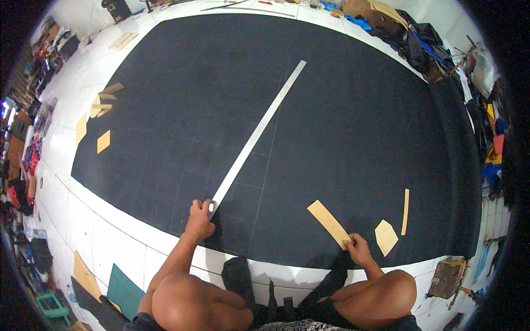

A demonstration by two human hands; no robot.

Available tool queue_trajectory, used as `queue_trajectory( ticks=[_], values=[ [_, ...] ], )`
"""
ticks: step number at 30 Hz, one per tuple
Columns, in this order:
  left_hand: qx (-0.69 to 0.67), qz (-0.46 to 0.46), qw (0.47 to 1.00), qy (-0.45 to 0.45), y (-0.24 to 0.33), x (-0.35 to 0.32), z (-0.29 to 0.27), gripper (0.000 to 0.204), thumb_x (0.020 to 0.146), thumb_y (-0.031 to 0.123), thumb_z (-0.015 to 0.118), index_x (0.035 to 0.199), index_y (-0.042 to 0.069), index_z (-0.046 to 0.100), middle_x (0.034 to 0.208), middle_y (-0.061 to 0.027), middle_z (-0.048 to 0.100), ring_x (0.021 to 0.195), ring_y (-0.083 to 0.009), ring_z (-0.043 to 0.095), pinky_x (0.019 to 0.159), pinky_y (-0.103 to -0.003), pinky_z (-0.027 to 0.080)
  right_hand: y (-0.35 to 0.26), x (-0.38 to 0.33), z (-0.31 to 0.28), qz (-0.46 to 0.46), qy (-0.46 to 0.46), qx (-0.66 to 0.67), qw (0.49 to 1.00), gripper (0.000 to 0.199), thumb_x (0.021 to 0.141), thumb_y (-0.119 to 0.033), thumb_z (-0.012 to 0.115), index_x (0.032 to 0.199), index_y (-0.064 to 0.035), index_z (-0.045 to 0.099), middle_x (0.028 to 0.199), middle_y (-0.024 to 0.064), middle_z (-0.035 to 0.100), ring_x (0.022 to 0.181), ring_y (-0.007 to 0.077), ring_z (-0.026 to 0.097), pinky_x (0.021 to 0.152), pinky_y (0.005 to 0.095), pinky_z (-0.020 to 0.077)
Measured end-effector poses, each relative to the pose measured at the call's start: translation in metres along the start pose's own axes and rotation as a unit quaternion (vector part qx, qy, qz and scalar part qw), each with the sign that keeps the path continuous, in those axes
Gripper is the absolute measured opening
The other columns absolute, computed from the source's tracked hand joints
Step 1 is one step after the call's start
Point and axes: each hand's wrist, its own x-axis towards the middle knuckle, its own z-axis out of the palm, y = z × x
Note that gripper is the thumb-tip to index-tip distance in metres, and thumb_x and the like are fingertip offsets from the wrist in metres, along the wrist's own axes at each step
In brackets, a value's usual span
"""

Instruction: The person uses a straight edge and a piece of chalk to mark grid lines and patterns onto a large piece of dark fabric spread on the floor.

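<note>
A large black fabric sheet (342,121) lies spread before me, marked with faint pale lines. Across it runs a long silver straightedge (259,130), slanting from far right toward my left hand (200,222). That hand is closed at the straightedge's near end, with a small white piece (211,207) like tailor's chalk at its fingers. Whether it also grips the straightedge is not clear. On the near right, my right hand (359,249) pinches the lower end of a tan cardboard strip (328,222) on the fabric. Beside it are a six-sided cardboard piece (386,238) and a narrow strip (406,212).
More cardboard pieces (103,142) lie at the fabric's left edge. White tiled floor (124,212) surrounds the sheet. A green board (125,292) is at the lower left, a worn box (448,278) at the lower right. Bundled materials (411,41) are piled at the far right.
</note>
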Motion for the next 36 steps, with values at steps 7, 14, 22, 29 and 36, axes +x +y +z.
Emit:
queue_trajectory(
  ticks=[7, 14, 22, 29, 36],
  values=[
    [-0.068, 0.01, 0.998, -0.004, -0.002, -0.012, -0.006, 0.09, 0.068, 0.0, 0.07, 0.149, 0.009, 0.033, 0.125, -0.0285, 0.05, 0.118, -0.0497, 0.052, 0.106, -0.048, 0.044, 0.011, -0.001, 0.009, 0.001, 0.024, 0.024, 0.999, 0.022, 0.095, -0.018, 0.069, 0.107, -0.0004, 0.064, 0.091, 0.0074, 0.065, 0.082, 0.0145, 0.059, 0.075, 0.0326, 0.0496],
    [-0.057, -0.005, 0.998, -0.04, -0.008, -0.019, 0.009, 0.031, 0.077, 0.018, 0.074, 0.1, 0.002, 0.061, 0.109, -0.0194, 0.055, 0.1, -0.039, 0.059, 0.09, -0.045, 0.05, 0.023, 0.004, 0.015, -0.02, 0.006, 0.095, 0.995, 0.041, 0.093, -0.019, 0.07, 0.127, -0.0011, 0.055, 0.108, 0.0155, 0.068, 0.097, 0.0227, 0.067, 0.084, 0.0371, 0.0535],
    [-0.015, 0.002, 0.999, 0.047, 0.018, -0.029, 0.039, 0.069, 0.071, 0.012, 0.08, 0.133, 0.006, 0.048, 0.12, -0.0248, 0.05, 0.111, -0.0456, 0.054, 0.097, -0.049, 0.048, -0.012, 0.011, 0.015, 0.019, -0.025, 0.074, 0.997, 0.046, 0.09, -0.016, 0.073, 0.129, 0.0006, 0.054, 0.109, 0.0157, 0.069, 0.096, 0.0196, 0.067, 0.084, 0.034, 0.0533],
    [-0.042, -0.048, 0.998, -0.023, 0.026, -0.024, 0.044, 0.081, 0.068, 0.004, 0.075, 0.141, 0.007, 0.041, 0.127, -0.0264, 0.044, 0.118, -0.05, 0.05, 0.102, -0.052, 0.045, -0.014, 0.005, 0.018, 0.024, -0.022, 0.065, 0.997, 0.043, 0.089, -0.017, 0.074, 0.125, 0.0002, 0.058, 0.105, 0.0125, 0.07, 0.093, 0.0173, 0.066, 0.083, 0.0331, 0.0527],
    [-0.05, -0.034, 0.998, -0.023, 0.045, -0.031, 0.049, 0.081, 0.069, 0.0, 0.072, 0.143, 0.007, 0.038, 0.125, -0.0274, 0.044, 0.117, -0.0501, 0.049, 0.104, -0.05, 0.044, -0.007, 0.003, 0.018, 0.007, -0.006, 0.046, 0.999, 0.042, 0.089, -0.018, 0.074, 0.124, -0.0008, 0.058, 0.1, 0.0101, 0.069, 0.089, 0.0167, 0.064, 0.081, 0.0333, 0.0523]
  ],
)
